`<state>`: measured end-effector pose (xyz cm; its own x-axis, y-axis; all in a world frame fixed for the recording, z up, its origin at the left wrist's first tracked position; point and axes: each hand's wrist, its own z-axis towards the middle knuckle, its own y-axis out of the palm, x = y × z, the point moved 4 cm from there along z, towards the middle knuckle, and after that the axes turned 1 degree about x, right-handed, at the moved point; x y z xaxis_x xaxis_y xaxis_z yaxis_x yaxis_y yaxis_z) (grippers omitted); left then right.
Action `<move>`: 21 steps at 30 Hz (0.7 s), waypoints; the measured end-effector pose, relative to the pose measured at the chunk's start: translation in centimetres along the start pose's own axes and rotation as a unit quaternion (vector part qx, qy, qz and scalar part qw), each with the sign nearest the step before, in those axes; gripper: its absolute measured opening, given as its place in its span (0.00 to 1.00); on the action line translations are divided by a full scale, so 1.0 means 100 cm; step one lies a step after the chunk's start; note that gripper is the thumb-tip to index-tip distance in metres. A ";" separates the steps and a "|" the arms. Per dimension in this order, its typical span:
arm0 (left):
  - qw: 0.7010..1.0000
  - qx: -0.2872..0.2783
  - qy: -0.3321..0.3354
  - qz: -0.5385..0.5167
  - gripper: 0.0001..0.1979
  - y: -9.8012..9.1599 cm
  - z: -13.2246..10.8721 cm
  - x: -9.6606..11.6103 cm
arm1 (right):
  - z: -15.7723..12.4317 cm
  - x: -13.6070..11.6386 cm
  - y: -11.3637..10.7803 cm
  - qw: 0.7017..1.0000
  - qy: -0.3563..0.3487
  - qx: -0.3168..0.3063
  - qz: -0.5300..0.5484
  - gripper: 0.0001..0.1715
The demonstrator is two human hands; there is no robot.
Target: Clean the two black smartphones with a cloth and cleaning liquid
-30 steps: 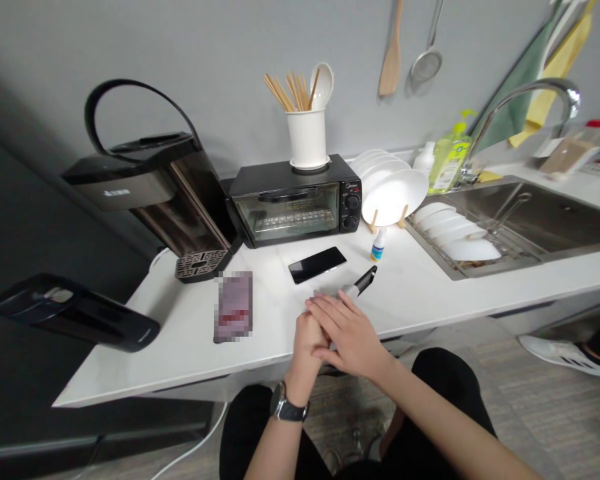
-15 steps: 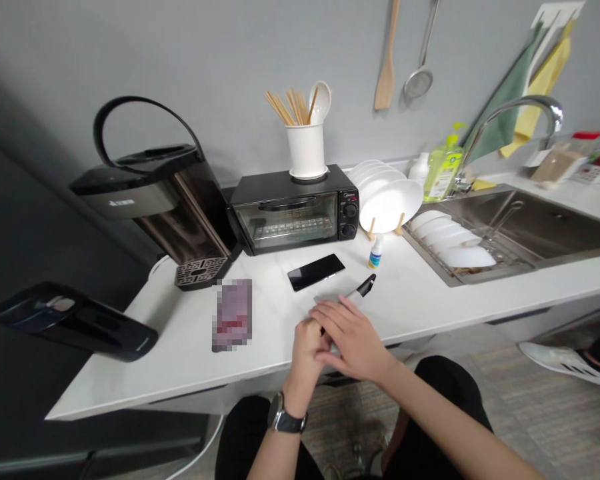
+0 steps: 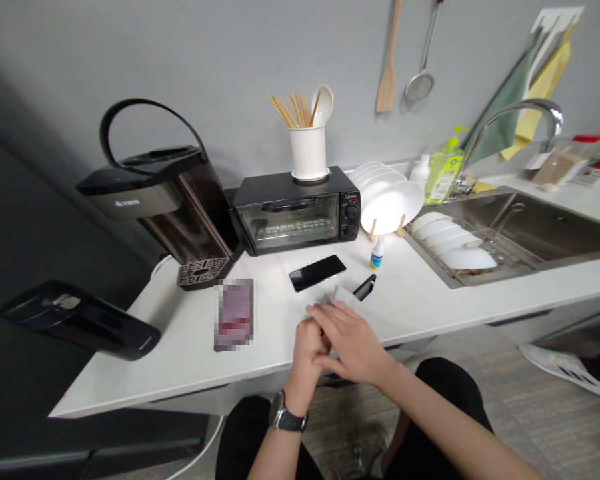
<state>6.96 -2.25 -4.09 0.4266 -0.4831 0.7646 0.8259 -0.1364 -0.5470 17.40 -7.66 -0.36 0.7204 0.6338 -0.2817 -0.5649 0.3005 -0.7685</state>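
My left hand (image 3: 309, 347), with a watch on its wrist, is closed at the counter's front edge; what its fingers hold is hidden. My right hand (image 3: 353, 343) lies across it, fingers together and bent over the left knuckles. A light grey cloth (image 3: 341, 294) pokes out beyond the right fingers, seemingly held under them. Just past the cloth lies a slim black object (image 3: 365, 287) with a small silver mark, its kind unclear. Behind the hands are a black phone (image 3: 318, 273) and a small white bottle (image 3: 377, 255) with a blue and yellow label.
A toaster oven (image 3: 293, 217) carries a white utensil holder (image 3: 309, 152). Left of it stand a water dispenser (image 3: 180, 207), a dark flask-like container (image 3: 80, 320) and a blurred-out purple item (image 3: 236, 317). Plates (image 3: 393, 207) and a sink (image 3: 540, 230) are on the right.
The grey cloth shows more plainly beyond my right fingers, and its edge has shifted against the black object. Both hands stay stacked in nearly the same place.
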 end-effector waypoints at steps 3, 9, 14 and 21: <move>1.000 0.000 0.006 -0.003 0.12 -0.003 -0.002 0.008 | -0.002 0.054 -0.022 0.994 0.073 0.042 -0.071 0.41; 1.000 0.010 0.010 -0.002 0.12 -0.002 0.001 0.009 | -0.003 0.043 -0.019 0.992 0.092 0.064 -0.050 0.36; 1.000 0.004 -0.001 0.008 0.12 0.000 0.002 -0.002 | -0.002 -0.007 0.005 1.000 0.019 0.023 -0.007 0.46; 1.000 0.006 0.005 -0.014 0.14 -0.004 0.000 0.014 | -0.004 0.078 -0.033 0.982 0.135 0.089 -0.094 0.33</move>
<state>7.22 -2.91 -2.78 0.4003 -0.4880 0.7756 0.8413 -0.1399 -0.5222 25.04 -4.01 -0.22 0.8856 0.3501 -0.3053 -0.4558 0.5286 -0.7161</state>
